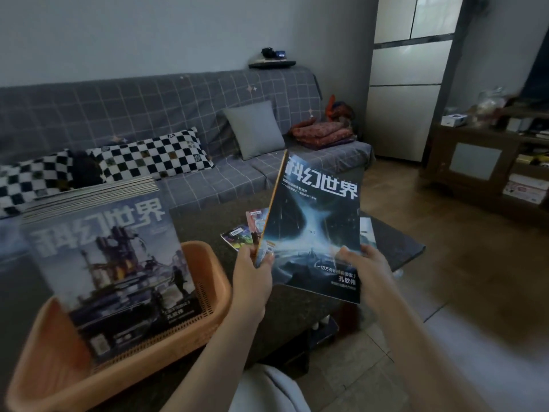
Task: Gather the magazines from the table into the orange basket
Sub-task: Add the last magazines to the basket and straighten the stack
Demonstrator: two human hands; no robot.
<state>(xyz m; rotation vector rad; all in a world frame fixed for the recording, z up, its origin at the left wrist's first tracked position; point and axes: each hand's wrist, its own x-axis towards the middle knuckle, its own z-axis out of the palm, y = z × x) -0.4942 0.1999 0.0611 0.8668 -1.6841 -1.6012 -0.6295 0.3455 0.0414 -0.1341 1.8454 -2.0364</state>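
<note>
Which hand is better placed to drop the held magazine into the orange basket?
Left, probably. The left hand grips the held magazine on the edge nearer the orange basket; the right hand holds the far side.

Both hands [252,272] grip a magazine [315,233] above table [395,248].

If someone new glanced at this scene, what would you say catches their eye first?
First, the dark-blue magazine held up at the centre, gripped by the left hand at its spine edge and the right hand at its lower right. Next, the orange basket at lower left, with a stack of magazines standing in it. Behind the held one, a few magazines still lie on the dark table.
</note>
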